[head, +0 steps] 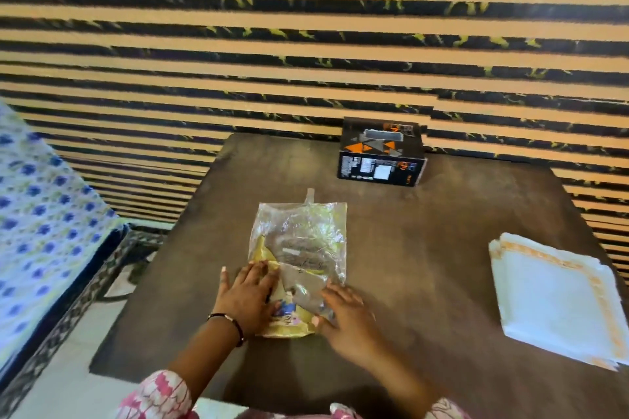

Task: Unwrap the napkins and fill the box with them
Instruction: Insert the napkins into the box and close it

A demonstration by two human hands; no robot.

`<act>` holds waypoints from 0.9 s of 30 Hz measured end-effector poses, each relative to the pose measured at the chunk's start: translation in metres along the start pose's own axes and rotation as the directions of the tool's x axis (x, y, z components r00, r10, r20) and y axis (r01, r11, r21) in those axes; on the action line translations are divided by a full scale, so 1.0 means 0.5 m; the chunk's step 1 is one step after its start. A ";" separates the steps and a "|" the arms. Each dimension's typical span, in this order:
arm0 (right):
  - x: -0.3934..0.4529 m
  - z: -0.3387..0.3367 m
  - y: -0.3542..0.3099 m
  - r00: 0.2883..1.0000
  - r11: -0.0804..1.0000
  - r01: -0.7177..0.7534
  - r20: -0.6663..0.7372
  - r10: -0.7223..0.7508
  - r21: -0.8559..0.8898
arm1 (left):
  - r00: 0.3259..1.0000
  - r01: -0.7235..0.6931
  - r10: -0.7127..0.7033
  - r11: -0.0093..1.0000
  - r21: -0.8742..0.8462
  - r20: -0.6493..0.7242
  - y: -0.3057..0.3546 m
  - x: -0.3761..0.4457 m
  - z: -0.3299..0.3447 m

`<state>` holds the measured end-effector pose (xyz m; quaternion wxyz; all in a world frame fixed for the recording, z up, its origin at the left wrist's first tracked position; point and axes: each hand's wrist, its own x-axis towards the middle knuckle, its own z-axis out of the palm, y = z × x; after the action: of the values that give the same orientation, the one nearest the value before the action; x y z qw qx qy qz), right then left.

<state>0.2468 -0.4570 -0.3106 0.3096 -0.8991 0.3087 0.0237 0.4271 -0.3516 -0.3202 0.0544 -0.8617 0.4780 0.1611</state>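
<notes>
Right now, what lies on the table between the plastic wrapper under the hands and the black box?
Nothing: in the head view, only bare brown table separates the plastic wrapper from the black box.

On the table (425,248) in front of you, the wrapper (299,248) lies flat near the middle, close to your edge. Your left hand (246,296) rests on its near left corner and your right hand (347,316) on its near right corner. The box (381,155) stands behind the wrapper, a little to the right, at the far edge by the wall (306,44). The stack of napkins (558,299) lies well apart to your right. A bed (41,214) stands left of the table.
</notes>
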 end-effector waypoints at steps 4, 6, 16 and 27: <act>0.039 0.054 -0.085 0.996 0.998 0.064 0.067 -0.063 -0.016 | 0.999 0.033 -0.033 0.999 -0.008 0.018 -0.126 -0.020 -0.005; 0.051 0.070 -0.110 0.995 0.998 0.061 0.079 -0.060 -0.014 | 0.999 0.036 -0.035 0.999 -0.009 0.027 -0.159 -0.026 -0.008; 0.049 0.047 -0.136 0.999 0.916 -0.022 0.041 0.007 0.400 | 0.989 -0.128 0.134 0.989 0.074 -0.068 -0.180 -0.015 -0.084; 0.092 -0.201 0.049 0.964 0.950 -0.176 -0.151 0.220 0.258 | 0.898 -0.418 0.293 0.799 -0.432 -0.328 0.061 0.166 -0.198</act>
<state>0.2554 -0.5543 -0.2536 0.3844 -0.8172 0.4247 -0.0635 0.4644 -0.4595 -0.2527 -0.2573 -0.7536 0.5783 0.1772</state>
